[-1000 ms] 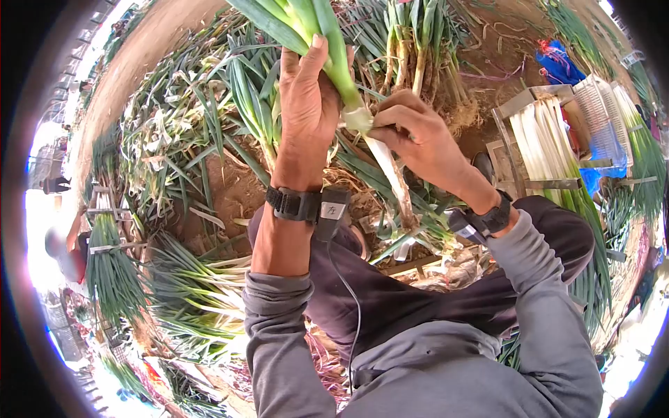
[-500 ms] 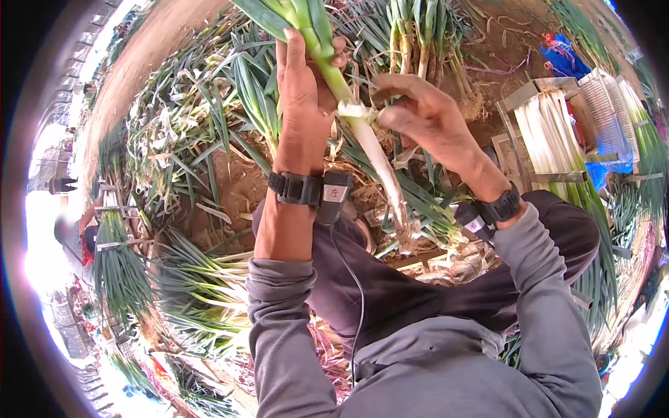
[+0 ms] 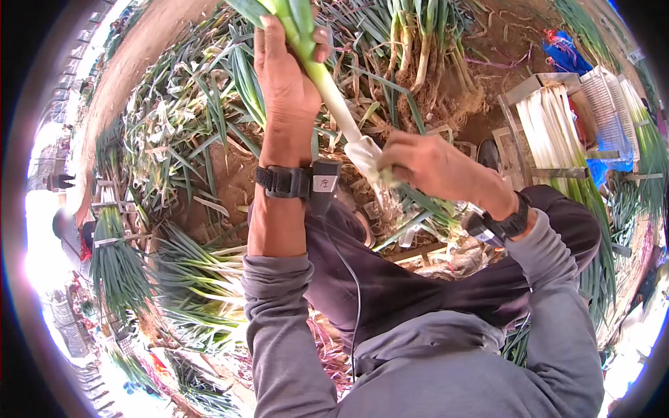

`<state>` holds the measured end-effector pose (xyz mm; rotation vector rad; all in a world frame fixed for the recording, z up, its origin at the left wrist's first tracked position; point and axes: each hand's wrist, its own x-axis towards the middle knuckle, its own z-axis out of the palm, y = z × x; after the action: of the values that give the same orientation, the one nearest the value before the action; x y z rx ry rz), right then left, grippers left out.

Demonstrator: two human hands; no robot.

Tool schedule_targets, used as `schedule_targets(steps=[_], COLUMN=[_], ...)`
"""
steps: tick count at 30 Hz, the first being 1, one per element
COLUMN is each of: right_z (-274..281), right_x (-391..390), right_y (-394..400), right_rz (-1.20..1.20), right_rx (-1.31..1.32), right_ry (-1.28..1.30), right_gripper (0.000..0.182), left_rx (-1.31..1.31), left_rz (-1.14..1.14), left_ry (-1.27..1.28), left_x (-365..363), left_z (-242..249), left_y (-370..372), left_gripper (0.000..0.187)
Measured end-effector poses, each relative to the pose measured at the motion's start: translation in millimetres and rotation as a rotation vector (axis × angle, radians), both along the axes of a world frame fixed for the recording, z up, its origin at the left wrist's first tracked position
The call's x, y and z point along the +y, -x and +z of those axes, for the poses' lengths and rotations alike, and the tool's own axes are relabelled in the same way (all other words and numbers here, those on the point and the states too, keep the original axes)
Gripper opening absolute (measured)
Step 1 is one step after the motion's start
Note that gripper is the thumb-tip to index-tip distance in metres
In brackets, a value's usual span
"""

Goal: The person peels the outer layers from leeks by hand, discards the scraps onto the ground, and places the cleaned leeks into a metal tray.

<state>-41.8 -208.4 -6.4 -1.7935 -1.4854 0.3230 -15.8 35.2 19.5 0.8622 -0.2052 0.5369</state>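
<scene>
One leek [image 3: 334,101], aslant before the seated person [image 3: 432,369] I watch: left hand [image 3: 287,73] wrapped round its green upper stalk; right hand [image 3: 437,168], fingers bunched, pinching pale outer skin [image 3: 364,156] lower down.

Ground and surroundings, wide circular field. Brown earth floor [image 3: 505,40] lies exposed at upper right and left of centre; a paler strip of ground [image 3: 139,63] curves through the upper left. A barred rack [image 3: 557,173] stands at right, near a white slatted crate [image 3: 608,101]. Bright light overexposes the left and lower-right margins.
</scene>
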Motion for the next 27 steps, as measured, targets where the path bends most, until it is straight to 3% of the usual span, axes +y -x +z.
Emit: schedule_targets(steps=[5,11,13,14,16,18,21,23,27], right_z=[-62.5,-132.5,-186.3,-197.1,-211.3,-214.5,-135.5,-85.3,-94.2], right_x=[-36.1,-52.7,-68.2,-80.2,-105.2,-113.9,-67.1,-26.4,12.8], right_y=[34.7,55.0,65.2,65.8,70.8,51.6,22.1,11.8,19.1], right_rz=[0.224,0.129,0.196,0.202,0.193,0.077,-0.49,-0.496,-0.405], right_rx=[0.05,0.094,0.077,0.075,0.065,0.084,-0.056,-0.041,0.027], right_ry=[0.291,0.277,0.551,0.553,1.02,1.048,0.18,0.088,0.167], right_gripper=[0.018,0.006,0.01,0.01,0.013,0.019,0.048,0.05,0.051], left_rx=[0.055,-0.032,-0.001,-0.03,0.001,-0.08,-0.02,-0.023,0.038], left_rz=[0.162,0.225,0.311,0.311,0.398,0.453,0.567,0.61,0.663], left_ry=[-0.025,-0.077,-0.158,-0.144,-0.156,-0.103,-0.111,-0.071,-0.076], left_x=[27.1,23.4,19.7,20.4,27.7,39.4,38.1,40.0,39.4], left_z=[5.3,2.6,4.6,3.8,8.7,9.2,11.8,7.2,6.3], left_y=[6.0,13.5,16.4,15.2,18.8,14.2,15.8,9.3,8.1], left_gripper=[0.041,0.033,0.032,0.03,0.03,0.032,0.034,0.041,0.045])
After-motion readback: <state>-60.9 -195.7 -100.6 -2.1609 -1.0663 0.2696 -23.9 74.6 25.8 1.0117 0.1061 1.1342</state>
